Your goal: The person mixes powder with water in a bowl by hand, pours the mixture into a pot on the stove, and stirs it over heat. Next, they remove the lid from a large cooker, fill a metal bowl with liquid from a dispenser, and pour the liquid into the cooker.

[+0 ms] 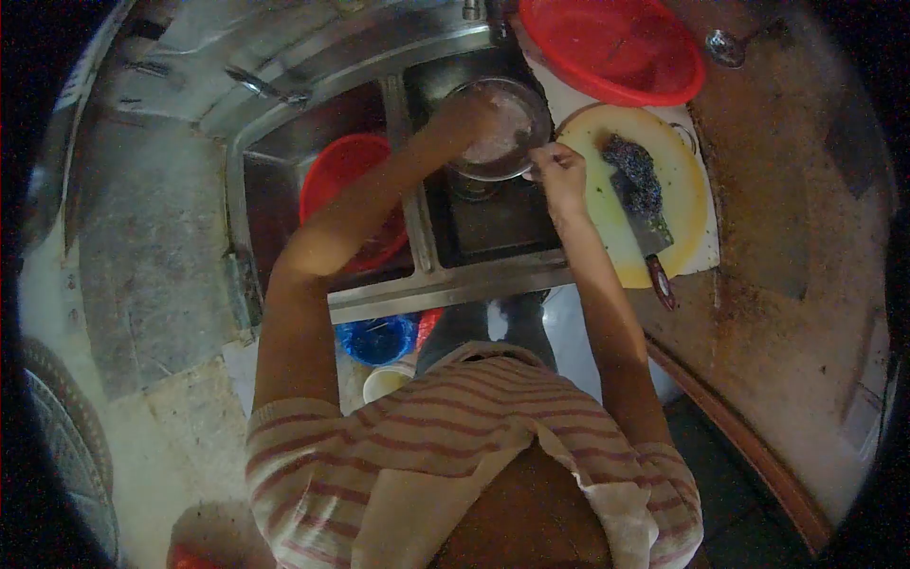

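Observation:
A round metal pot (508,152) with pale, cloudy contents is held over the right basin of a double sink (493,228). My left hand (479,114) reaches down into it, and its fingers are blurred and hidden. At the pot's near right rim, my right hand (561,173) has its fingers closed on the edge. Close to that hand lies a round yellowish cutting board (607,256). On the board rest a dark heap of finely chopped food (633,166) and a cleaver (654,237) with a dark reddish handle.
A red basin (343,156) sits in the left sink basin. Behind the cutting board stands a large red tub (616,57), with a metal ladle (725,47) to its right. A faucet (265,87) extends at the left. Below the counter are a blue container (379,339) and a white bucket (387,381).

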Demonstrator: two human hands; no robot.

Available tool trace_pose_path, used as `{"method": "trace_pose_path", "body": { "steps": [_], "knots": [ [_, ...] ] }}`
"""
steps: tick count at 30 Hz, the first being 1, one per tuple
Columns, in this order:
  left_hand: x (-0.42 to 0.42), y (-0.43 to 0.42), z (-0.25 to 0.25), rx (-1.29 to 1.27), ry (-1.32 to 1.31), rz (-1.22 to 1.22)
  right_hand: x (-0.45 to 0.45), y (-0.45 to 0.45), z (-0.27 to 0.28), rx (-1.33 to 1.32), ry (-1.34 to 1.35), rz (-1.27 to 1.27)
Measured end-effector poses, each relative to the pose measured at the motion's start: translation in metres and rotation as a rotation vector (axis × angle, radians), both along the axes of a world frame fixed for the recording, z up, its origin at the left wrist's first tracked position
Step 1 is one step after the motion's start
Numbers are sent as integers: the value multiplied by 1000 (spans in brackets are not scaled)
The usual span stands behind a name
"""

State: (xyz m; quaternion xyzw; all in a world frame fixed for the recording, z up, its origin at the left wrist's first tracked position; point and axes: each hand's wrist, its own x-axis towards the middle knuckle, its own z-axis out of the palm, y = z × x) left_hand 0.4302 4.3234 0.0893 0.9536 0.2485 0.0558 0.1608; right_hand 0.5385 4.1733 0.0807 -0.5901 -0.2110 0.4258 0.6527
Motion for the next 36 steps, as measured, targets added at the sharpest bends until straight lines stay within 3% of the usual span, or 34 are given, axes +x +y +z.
{"method": "trace_pose_path", "body": {
  "steps": [2, 3, 5, 9, 11, 14, 15, 17, 20, 27, 29, 30, 32, 36],
  "knots": [
    [-9, 0, 6, 343, 26, -84, 1, 1, -3, 12, 22, -18],
    [-18, 0, 0, 346, 29, -86, 3, 1, -5, 25, 42, -40],
    [-35, -1, -18, 474, -287, -257, 6, 0, -7, 2, 45, -26],
    [-14, -31, 5, 303, -502, -89, 6, 0, -9, -18, 70, -48],
    [-12, -33, -8, -60, 74, -114, 3, 0, -8, -8, 107, -52],
    [4, -34, -1, -213, 176, -163, 1, -2, -6, -4, 119, -45],
    [8, -38, 3, -215, 174, -162, 1, -3, -6, -7, 96, -37],
    [13, -44, 4, 143, -194, -80, 0, -4, -5, 7, 92, -13],
    [13, -27, 10, 255, -59, -106, -3, -1, 3, 16, 97, -8],
    [5, -47, 43, 113, -13, 21, 2, -9, 10, 43, 131, -44],
    [7, -55, 49, 159, 211, -64, 4, -11, 9, 37, 125, -41],
    [8, -51, 39, 161, 211, -65, 4, -11, 8, 25, 116, -35],
    [13, -43, 17, -145, 75, -132, 5, -11, 4, 23, 119, -27],
    [24, -37, 26, -49, 108, -125, 6, -15, 9, 70, 170, -52]
  ]
}}
